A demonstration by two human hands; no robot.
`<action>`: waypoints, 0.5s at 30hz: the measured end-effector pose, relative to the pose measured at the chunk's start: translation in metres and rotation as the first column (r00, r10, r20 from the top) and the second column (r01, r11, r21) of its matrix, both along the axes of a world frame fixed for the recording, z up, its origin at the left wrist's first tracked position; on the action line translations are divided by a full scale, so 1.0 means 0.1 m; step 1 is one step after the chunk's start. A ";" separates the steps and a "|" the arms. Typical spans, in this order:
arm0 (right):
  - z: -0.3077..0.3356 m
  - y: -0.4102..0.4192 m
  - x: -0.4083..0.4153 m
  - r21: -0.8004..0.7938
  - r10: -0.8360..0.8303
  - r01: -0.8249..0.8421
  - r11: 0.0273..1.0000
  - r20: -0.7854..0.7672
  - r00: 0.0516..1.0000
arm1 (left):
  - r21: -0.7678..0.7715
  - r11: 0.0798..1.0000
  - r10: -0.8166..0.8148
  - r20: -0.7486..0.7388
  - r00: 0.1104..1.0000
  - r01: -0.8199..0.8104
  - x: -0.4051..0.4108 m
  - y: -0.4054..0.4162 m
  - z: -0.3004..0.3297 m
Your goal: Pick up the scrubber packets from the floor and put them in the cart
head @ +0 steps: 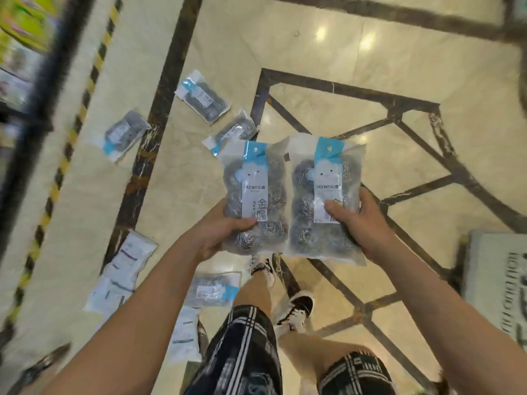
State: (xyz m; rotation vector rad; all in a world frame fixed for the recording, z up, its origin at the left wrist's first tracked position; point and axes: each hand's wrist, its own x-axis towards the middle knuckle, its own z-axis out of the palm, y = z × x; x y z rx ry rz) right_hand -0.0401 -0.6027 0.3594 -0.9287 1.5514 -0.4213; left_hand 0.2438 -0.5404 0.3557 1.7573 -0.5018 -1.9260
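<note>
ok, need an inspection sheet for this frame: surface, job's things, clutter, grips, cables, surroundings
surface: glossy beige tiled floor with dark inlay lines; yellow-black hazard strip at left.
job's things: two scrubber packets held up side by side, left packet and right packet; more packets on the floor, three ahead, one by the feet; cart not identifiable.
clutter: white packets lying back-up at lower left, contents unclear.
grips: left hand grips the left packet, thumb on front; right hand grips the right packet, thumb on front.
cables: nothing seen.
surroundings: blurred shelving at left; white printed object at right edge.
</note>
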 end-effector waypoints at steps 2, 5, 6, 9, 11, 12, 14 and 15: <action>0.73 0.12 0.01 -0.061 0.029 -0.030 0.998 -0.029 0.999 | -0.052 0.998 0.021 0.014 1.000 -0.020 0.01 0.18 0.70; 1.70 0.29 0.10 -0.182 0.096 -0.105 0.978 -0.061 0.994 | -0.139 0.989 0.061 0.070 0.996 -0.051 0.04 0.42 1.65; 1.98 0.36 0.14 -0.219 0.115 -0.128 0.967 -0.071 0.991 | -0.164 0.983 0.093 0.087 0.992 -0.078 0.03 0.52 1.93; 2.71 0.57 0.31 -0.342 0.172 -0.197 0.919 -0.103 0.980 | -0.274 0.939 0.250 0.132 0.959 -0.207 0.02 0.91 2.61; 3.15 0.74 0.46 -0.403 0.221 -0.238 0.884 -0.090 0.971 | -0.320 0.886 0.405 0.184 0.896 -0.335 0.02 1.27 2.97; 3.33 0.82 0.53 -0.420 0.259 -0.263 0.869 -0.069 0.963 | -0.345 0.853 0.473 0.193 0.860 -0.392 0.03 1.47 3.13; 3.63 1.00 0.69 -0.460 0.345 -0.327 0.826 -0.047 0.937 | -0.389 0.783 0.584 0.191 0.789 -0.485 0.08 1.90 3.42; 3.73 1.10 0.80 -0.471 0.399 -0.367 0.802 -0.035 0.916 | -0.402 0.754 0.625 0.200 0.754 -0.519 0.12 2.12 3.54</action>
